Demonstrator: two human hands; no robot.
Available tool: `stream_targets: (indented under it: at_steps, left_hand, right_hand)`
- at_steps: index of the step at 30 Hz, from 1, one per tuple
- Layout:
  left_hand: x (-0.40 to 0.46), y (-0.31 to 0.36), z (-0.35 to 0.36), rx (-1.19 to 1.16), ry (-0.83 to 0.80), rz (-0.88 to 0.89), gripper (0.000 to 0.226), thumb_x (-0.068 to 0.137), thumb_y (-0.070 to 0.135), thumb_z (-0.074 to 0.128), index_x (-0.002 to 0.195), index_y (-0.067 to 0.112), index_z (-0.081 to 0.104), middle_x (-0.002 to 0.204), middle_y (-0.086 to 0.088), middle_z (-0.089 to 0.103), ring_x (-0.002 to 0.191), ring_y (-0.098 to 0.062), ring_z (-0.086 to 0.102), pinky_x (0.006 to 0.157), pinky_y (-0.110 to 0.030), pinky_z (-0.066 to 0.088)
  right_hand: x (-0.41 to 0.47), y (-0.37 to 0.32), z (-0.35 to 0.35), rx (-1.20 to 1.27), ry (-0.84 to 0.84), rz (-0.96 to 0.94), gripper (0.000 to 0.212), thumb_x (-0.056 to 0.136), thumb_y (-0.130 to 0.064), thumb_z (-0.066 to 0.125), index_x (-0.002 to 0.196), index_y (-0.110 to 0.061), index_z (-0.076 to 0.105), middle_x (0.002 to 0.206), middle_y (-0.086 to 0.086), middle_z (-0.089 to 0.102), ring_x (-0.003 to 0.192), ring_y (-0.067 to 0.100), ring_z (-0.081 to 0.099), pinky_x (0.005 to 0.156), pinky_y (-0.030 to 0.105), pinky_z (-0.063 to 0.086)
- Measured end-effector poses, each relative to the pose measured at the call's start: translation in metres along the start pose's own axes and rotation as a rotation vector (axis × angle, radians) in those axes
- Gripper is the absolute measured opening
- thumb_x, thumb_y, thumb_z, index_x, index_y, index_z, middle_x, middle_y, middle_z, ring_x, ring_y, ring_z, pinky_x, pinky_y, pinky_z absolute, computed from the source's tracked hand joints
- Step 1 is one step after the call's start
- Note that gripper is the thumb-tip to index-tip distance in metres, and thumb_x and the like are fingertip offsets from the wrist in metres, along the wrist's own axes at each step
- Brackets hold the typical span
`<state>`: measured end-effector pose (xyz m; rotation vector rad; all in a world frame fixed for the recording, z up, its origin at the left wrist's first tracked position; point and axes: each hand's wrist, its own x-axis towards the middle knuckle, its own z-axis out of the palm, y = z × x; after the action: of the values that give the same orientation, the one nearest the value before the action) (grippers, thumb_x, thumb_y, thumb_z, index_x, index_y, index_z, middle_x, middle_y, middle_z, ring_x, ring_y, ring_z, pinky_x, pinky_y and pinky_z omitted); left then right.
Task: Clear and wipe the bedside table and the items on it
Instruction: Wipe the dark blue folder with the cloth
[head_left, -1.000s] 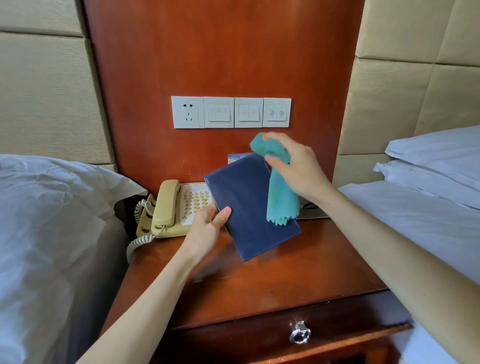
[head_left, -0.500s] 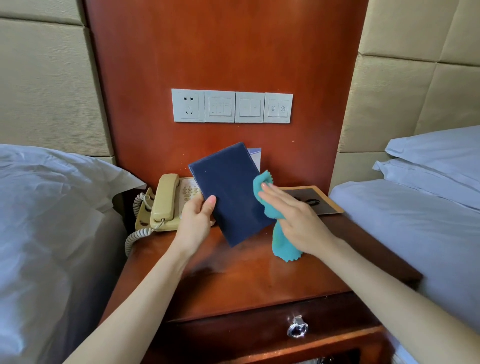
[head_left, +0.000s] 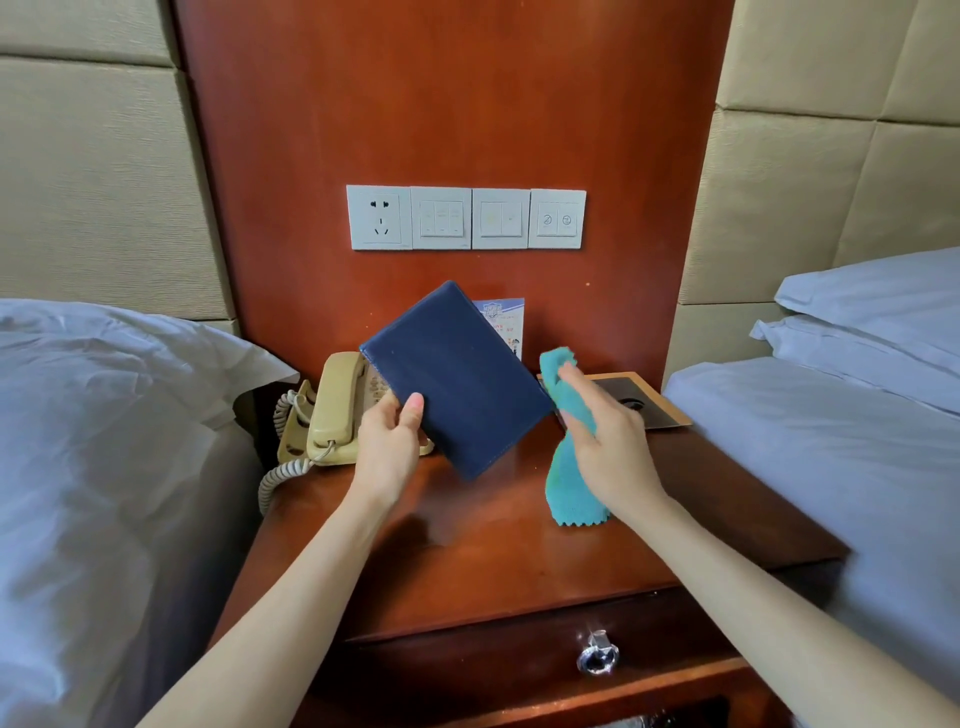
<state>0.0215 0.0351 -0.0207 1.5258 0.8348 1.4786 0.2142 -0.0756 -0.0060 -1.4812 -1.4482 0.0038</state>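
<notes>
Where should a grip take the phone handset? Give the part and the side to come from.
Grip the beige handset at its narrow middle bar, coming down from above: it lies lengthwise in the cradle with thicker ends. Come in left of the blue folder, which the left hand holds beside it.

A folder (head_left: 457, 379) is held above the bedside table (head_left: 493, 561) by the left hand (head_left: 387, 447); phone (head_left: 332, 410) to that hand's left, cloth (head_left: 569, 441) in the right hand (head_left: 608, 441) on its other side.
</notes>
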Motion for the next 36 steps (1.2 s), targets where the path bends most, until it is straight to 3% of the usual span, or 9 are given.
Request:
stream_targets:
  at_steps: [2,5,8,11,17,24,29,33,36]
  left_hand:
    - [-0.005,0.003,0.003,-0.016,-0.085,-0.013,0.018,0.103,0.012,0.042,0.107,0.009,0.060,0.090,0.006,0.066,0.069,0.005,0.059,0.062,-0.014,0.049]
    - [-0.013,0.007,0.007,0.027,-0.241,0.034,0.023,0.103,0.012,0.041,0.100,0.020,0.062,0.090,0.017,0.072,0.087,-0.001,0.065,0.072,-0.016,0.052]
    - [-0.015,0.010,0.005,-0.025,-0.294,0.054,0.024,0.104,0.013,0.040,0.102,0.023,0.062,0.093,0.023,0.073,0.091,0.005,0.066,0.073,-0.011,0.049]
    - [-0.013,0.010,0.003,-0.074,-0.281,0.044,0.022,0.104,0.015,0.041,0.104,0.019,0.063,0.096,0.015,0.074,0.093,-0.003,0.068,0.076,-0.019,0.054]
    - [-0.014,0.013,0.004,-0.140,-0.240,-0.017,0.020,0.103,0.015,0.042,0.102,0.016,0.061,0.094,0.007,0.074,0.088,-0.009,0.068,0.073,-0.023,0.055]
    - [-0.023,0.010,0.010,-0.027,-0.397,0.010,0.022,0.104,0.020,0.040,0.113,0.018,0.060,0.098,0.024,0.072,0.094,0.007,0.065,0.071,-0.007,0.048]
    - [-0.021,0.013,0.005,0.021,-0.410,0.062,0.021,0.104,0.016,0.040,0.106,0.023,0.060,0.095,0.026,0.072,0.091,0.007,0.066,0.071,-0.007,0.047]
    - [-0.019,0.009,0.005,0.032,-0.407,0.084,0.021,0.103,0.015,0.041,0.105,0.020,0.061,0.094,0.022,0.073,0.088,0.004,0.066,0.070,-0.011,0.048]
    - [-0.016,0.010,0.004,-0.044,-0.353,0.055,0.022,0.103,0.011,0.039,0.106,0.017,0.061,0.094,0.016,0.074,0.089,0.003,0.066,0.072,-0.013,0.050]
  right_hand:
    - [0.020,-0.013,0.000,0.010,0.076,-0.083,0.053,0.094,-0.010,0.054,0.144,-0.022,0.038,0.149,-0.006,0.038,0.131,0.005,0.038,0.085,-0.009,0.025]
    - [0.052,-0.032,0.004,-0.138,0.006,-0.264,0.055,0.097,-0.014,0.050,0.148,-0.019,0.029,0.157,-0.005,0.023,0.143,0.007,0.019,0.109,0.013,0.020]
    - [0.065,-0.039,0.012,-0.404,-0.040,-0.428,0.058,0.099,-0.014,0.047,0.150,-0.011,0.020,0.159,0.003,0.013,0.146,0.012,0.003,0.115,0.025,0.012]
    - [0.052,-0.031,0.023,-0.561,-0.147,-0.629,0.056,0.095,-0.004,0.050,0.147,-0.001,0.027,0.156,0.013,0.019,0.146,0.025,0.010,0.119,0.038,0.013]
    - [0.013,0.000,0.026,-0.540,-0.338,-0.765,0.063,0.090,0.008,0.047,0.148,-0.006,0.026,0.157,0.006,0.018,0.147,0.016,0.009,0.119,0.032,0.012]
    - [0.048,-0.008,0.006,-0.346,-0.206,-0.434,0.069,0.091,0.012,0.039,0.150,-0.013,0.015,0.157,-0.006,0.006,0.144,0.002,-0.002,0.119,0.023,0.006]
    - [0.055,-0.030,0.020,-0.198,-0.340,-0.439,0.066,0.095,0.005,0.038,0.150,-0.026,0.021,0.157,-0.011,0.016,0.144,0.005,0.010,0.113,0.023,0.019]
    - [0.044,-0.035,0.025,-0.103,-0.437,-0.395,0.062,0.096,0.003,0.039,0.147,-0.029,0.028,0.155,-0.009,0.026,0.141,0.005,0.022,0.110,0.012,0.024]
    - [0.027,-0.033,0.024,-0.074,-0.494,-0.398,0.051,0.098,-0.003,0.042,0.144,-0.026,0.034,0.149,-0.013,0.037,0.138,0.003,0.031,0.111,0.019,0.028]
